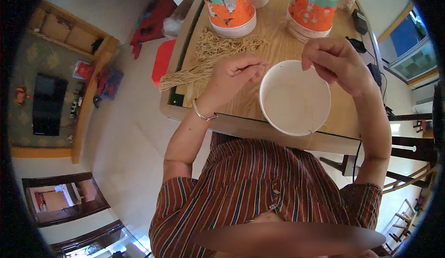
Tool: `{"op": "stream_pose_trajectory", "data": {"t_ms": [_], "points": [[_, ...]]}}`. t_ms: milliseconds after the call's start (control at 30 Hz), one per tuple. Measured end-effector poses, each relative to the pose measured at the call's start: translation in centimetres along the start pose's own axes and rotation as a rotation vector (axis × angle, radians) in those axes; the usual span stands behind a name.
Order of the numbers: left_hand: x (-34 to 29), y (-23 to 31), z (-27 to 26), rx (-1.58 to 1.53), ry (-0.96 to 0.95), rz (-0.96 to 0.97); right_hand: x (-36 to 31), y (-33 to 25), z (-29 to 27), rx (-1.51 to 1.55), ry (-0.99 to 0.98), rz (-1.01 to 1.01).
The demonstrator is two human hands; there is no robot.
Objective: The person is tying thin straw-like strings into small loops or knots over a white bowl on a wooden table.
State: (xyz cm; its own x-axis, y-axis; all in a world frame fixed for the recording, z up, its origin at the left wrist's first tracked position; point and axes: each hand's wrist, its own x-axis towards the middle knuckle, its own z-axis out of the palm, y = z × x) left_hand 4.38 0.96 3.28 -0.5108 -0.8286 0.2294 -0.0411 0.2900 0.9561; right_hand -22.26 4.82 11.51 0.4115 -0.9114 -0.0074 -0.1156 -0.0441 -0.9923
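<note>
A white round paper bucket rests near the front edge of the wooden table, its mouth facing up toward me. My right hand is closed in a pinch over the bucket's far right rim; what lies between its fingertips is too small to tell. Just left of the rim, my left hand also has thumb and fingers pinched together, and I cannot make out what they hold. A thin cord shows at the bucket's near rim. Beyond my left wrist lies a loose bundle of beige cords.
Two stacks of upturned orange paper buckets, a left stack and a right stack, stand farther back on the table. Black adapters with cables line the right edge. A red stool stands beyond the left edge.
</note>
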Motion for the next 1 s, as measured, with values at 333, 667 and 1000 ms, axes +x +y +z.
{"op": "stream_pose_trajectory", "data": {"t_ms": [333,667,1000], "points": [[1.0,2.9,2.3,0.768,0.007,0.428,-2.1,1.2,0.8,-0.864,0.292,-0.432],[2.1,4.0,4.5,0.922,-0.125,0.584,-0.8,4.9,3.1,0.216,0.054,0.046],[2.2,3.0,4.1,0.842,-0.098,0.494,-1.1,5.7,3.0,0.141,0.162,0.135]]}}
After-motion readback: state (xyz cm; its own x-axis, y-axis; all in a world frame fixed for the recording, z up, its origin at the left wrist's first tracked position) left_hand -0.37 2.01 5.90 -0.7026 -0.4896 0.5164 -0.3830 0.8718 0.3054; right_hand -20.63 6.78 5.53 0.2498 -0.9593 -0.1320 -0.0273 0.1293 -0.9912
